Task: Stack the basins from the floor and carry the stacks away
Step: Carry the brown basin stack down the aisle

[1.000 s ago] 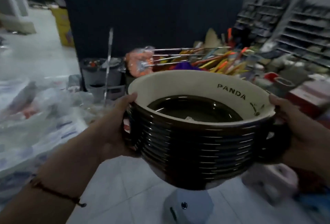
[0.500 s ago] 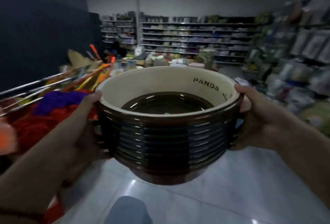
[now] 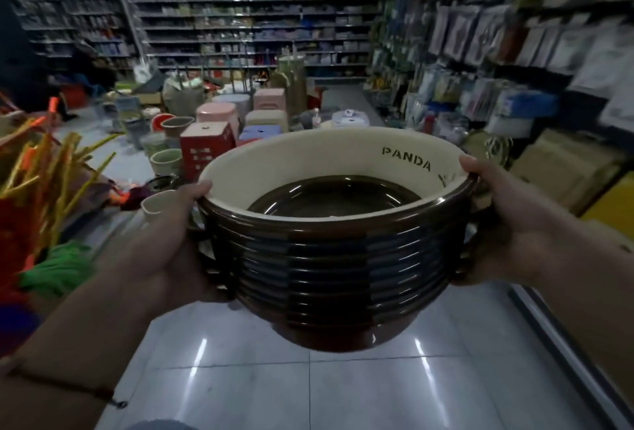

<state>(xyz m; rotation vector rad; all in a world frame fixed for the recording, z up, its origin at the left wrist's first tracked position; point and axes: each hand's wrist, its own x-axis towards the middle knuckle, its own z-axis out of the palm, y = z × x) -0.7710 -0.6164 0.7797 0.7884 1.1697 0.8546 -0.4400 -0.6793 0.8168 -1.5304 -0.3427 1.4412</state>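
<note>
Stack of basins (image 3: 334, 258) held up in front of me, clear of the tiled floor (image 3: 308, 388). My left hand (image 3: 171, 241) grasps its left side, thumb hooked over the rim. My right hand (image 3: 497, 224) grasps the right side likewise. Top basin reads PANDA inside. Plastic stools (image 3: 219, 128) ahead, shelves (image 3: 240, 28) behind.

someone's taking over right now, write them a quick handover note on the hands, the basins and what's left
Left hand: grips the left side of the basin stack, thumb on the rim.
Right hand: grips the right side, thumb over the rim.
Stack: nested brown basins, cream inside, held level above the tiled floor.
Done: this stack is built and lifted.
Left: carry it off and set it down; the drop-off is not identifiable from here.
</note>
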